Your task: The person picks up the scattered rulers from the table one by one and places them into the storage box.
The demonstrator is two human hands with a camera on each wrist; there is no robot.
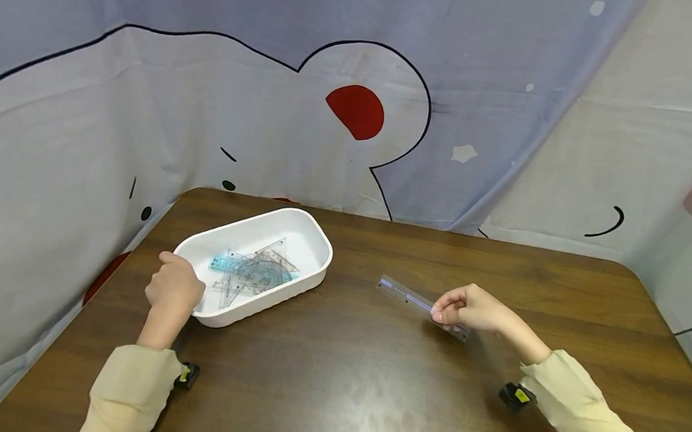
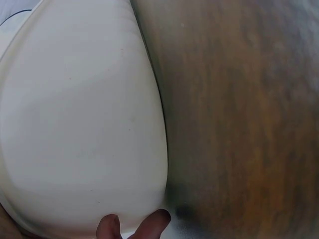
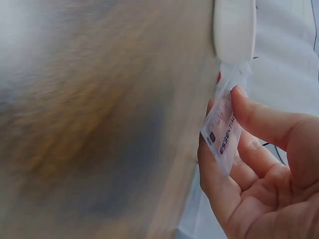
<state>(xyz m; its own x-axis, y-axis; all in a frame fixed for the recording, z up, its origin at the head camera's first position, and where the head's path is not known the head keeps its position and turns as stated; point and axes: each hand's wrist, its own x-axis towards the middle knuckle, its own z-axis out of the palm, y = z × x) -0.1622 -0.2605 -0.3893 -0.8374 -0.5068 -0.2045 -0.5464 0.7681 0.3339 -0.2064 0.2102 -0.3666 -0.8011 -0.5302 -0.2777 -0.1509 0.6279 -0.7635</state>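
My right hand [image 1: 475,308] pinches a clear plastic ruler [image 1: 404,294] near its right end, above the table. In the right wrist view the thumb lies on one face of the ruler [image 3: 225,127], the fingers behind it; printed letters show. At the left, my left hand [image 1: 176,285] grips the near left end of a white oblong plastic tub [image 1: 317,268]. Two fingertips [image 2: 153,224] touch the tub's outer wall [image 2: 89,124] in the left wrist view. Inside the tub lies a pile of clear and bluish drawing tools, a set square [image 1: 277,254] and a protractor [image 1: 263,275] among them.
A brown wooden table [image 1: 332,379] carries the tub. Behind it and along its sides hangs a printed cloth [image 1: 268,113]. Black devices are strapped at both wrists, one under the left sleeve [image 1: 186,376] and one under the right sleeve [image 1: 571,393].
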